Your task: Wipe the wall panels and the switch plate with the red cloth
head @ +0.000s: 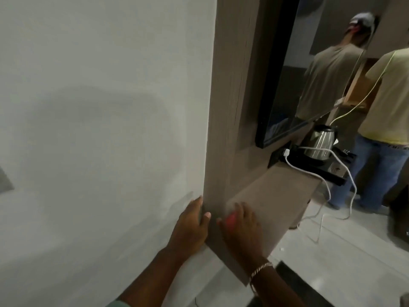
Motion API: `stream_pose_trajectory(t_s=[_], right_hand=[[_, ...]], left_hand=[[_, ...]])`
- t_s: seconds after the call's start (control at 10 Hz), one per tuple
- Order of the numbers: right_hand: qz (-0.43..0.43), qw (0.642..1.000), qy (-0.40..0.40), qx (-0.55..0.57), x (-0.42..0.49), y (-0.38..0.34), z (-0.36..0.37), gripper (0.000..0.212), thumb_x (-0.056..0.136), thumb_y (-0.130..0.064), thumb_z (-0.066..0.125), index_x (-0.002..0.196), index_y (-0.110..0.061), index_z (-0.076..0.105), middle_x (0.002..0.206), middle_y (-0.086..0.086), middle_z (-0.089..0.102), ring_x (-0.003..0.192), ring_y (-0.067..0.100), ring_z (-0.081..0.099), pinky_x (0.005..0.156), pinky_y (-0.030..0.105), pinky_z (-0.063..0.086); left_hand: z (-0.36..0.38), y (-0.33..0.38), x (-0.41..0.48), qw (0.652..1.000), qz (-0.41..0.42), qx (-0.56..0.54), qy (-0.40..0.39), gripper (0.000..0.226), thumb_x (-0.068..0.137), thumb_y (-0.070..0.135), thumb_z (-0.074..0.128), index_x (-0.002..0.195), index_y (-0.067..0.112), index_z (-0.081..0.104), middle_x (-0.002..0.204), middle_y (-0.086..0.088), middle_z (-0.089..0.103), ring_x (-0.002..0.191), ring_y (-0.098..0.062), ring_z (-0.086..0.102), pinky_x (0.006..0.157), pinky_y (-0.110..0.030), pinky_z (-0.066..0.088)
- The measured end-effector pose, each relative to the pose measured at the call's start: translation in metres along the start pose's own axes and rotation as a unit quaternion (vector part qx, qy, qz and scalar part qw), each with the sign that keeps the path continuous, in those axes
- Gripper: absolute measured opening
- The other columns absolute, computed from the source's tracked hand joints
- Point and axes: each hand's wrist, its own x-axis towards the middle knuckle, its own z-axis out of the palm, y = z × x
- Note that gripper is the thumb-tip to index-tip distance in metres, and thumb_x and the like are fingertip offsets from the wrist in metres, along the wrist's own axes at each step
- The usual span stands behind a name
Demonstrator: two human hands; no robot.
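A tall grey-brown wood-grain wall panel stands out from the pale plaster wall. My left hand grips the panel's front edge low down, fingers on the wall side and thumb on the panel face. My right hand presses a bunched red cloth against the panel's side face, just above where the desk top meets it; only a small part of the cloth shows under the fingers. A grey plate, partly cut off, sits at the far left edge of the wall.
A brown desk top runs to the right, carrying a black tray, a steel kettle and a white cord hanging over the edge. A black-framed mirror hangs above. A person in a yellow shirt stands at right.
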Motion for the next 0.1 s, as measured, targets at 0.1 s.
stream_pose_trajectory(t_s=[0.1], right_hand=[[-0.112, 0.994, 0.008, -0.018, 0.0051, -0.0348, -0.0299, 0.064, 0.094, -0.056, 0.048, 0.142, -0.013, 0.047, 0.153, 0.017, 0.045, 0.142, 0.035, 0.043, 0.119, 0.046, 0.034]], left_hand=[[-0.0402, 0.0219, 0.0021, 0.996, 0.068, 0.057, -0.002, 0.060, 0.102, 0.038, 0.038, 0.156, 0.022, 0.020, 0.166, 0.003, 0.019, 0.153, -0.012, 0.013, 0.123, -0.029, 0.012]])
